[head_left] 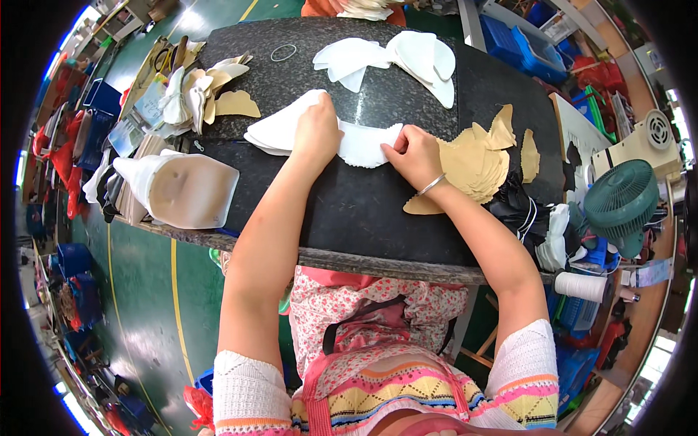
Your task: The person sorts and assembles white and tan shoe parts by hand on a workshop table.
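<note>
Between my hands, at the middle of the dark table (342, 225), lies a white cut piece (363, 149) of thin sheet material with a zigzag-cut edge. My left hand (318, 134) is closed, its fingers gripping the left end of this piece. Beneath and beside that hand is a stack of smooth white cut pieces (280, 127). With thumb and fingers, my right hand (416, 156) pinches the right end of the zigzag-edged piece. Just right of it spreads a pile of tan zigzag-edged pieces (472, 163). My fingertips partly hide both ends of the white piece.
More white pieces (425, 58) lie at the far side. A translucent plastic container (193, 190) stands at the left edge, with white and tan scraps (200, 94) beyond. Right are a green fan (622, 196), thread spool (580, 286) and black bundle (515, 211).
</note>
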`<action>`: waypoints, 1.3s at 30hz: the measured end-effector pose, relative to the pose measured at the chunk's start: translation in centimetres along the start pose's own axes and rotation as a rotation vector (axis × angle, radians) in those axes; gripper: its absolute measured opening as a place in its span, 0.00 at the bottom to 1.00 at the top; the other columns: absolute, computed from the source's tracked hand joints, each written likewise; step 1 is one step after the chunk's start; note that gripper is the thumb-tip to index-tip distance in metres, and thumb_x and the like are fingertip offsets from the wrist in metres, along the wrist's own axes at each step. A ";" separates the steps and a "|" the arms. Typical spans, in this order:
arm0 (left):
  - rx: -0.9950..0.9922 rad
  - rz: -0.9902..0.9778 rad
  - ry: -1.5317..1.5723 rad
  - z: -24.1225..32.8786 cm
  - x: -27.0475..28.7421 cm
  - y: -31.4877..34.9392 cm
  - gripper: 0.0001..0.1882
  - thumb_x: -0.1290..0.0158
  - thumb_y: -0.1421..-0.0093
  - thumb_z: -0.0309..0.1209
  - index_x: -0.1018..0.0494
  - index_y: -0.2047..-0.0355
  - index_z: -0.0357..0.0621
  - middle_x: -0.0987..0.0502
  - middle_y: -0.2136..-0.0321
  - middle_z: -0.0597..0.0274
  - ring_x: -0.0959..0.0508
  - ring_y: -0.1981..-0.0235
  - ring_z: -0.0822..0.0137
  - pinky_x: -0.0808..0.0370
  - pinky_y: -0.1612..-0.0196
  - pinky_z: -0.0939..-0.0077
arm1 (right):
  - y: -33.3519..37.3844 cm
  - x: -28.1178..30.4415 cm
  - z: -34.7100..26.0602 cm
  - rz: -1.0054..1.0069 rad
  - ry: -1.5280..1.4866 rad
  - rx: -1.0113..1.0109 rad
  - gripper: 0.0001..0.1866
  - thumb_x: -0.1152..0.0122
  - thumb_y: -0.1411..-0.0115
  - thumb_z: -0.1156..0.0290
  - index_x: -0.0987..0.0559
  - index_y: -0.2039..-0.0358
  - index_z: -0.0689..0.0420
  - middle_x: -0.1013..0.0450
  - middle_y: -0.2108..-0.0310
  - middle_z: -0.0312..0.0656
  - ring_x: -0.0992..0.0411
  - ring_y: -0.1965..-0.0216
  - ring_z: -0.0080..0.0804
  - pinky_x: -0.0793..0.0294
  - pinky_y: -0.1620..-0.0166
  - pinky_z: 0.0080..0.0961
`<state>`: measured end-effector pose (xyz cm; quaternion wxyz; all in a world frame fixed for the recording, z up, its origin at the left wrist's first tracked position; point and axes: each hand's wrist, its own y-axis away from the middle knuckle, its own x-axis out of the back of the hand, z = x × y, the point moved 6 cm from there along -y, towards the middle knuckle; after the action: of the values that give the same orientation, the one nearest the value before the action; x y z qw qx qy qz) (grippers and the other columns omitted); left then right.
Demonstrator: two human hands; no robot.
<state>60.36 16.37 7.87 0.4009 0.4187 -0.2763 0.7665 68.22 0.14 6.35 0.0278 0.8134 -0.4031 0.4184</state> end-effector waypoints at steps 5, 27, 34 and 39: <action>0.000 -0.116 -0.250 1.2 -0.4 0.1 0.21 0.42 0.55 0.27 0.40 0.64 0.37 0.25 0.73 0.47 0.23 0.67 0.49 0.26 0.66 0.61 | 0.1 -1.0 -0.7 -0.102 0.173 0.113 0.12 0.38 0.55 0.68 0.31 0.82 0.60 0.32 0.76 0.45 0.32 0.69 0.42 0.31 0.65 0.33; -0.095 -0.091 -0.386 2.4 -1.2 0.0 0.06 0.52 0.49 0.24 0.26 0.72 0.41 0.23 0.70 0.53 0.22 0.67 0.55 0.25 0.66 0.64 | -0.9 4.5 5.3 -0.252 0.411 0.005 0.20 0.35 0.57 0.64 0.30 0.63 0.55 0.36 0.61 0.45 0.37 0.55 0.45 0.34 0.53 0.34; -0.126 -0.079 -0.218 1.9 -1.2 0.0 0.15 0.41 0.54 0.30 0.29 0.66 0.41 0.28 0.65 0.51 0.26 0.60 0.54 0.26 0.61 0.63 | -0.1 3.2 3.8 -0.464 0.364 0.128 0.05 0.47 0.53 0.72 0.26 0.76 0.59 0.31 0.70 0.51 0.31 0.66 0.48 0.30 0.62 0.36; -0.640 -0.035 0.218 8.5 -2.7 3.8 0.18 0.45 0.53 0.31 0.32 0.60 0.42 0.30 0.60 0.54 0.31 0.56 0.53 0.32 0.54 0.63 | 2.3 5.3 3.4 -0.401 0.371 0.050 0.07 0.46 0.54 0.70 0.24 0.77 0.61 0.27 0.78 0.49 0.27 0.73 0.44 0.28 0.67 0.35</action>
<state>61.58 6.90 9.42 0.5523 0.1917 -0.4512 0.6743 70.67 -6.06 7.20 0.1635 0.7868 -0.2117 0.5562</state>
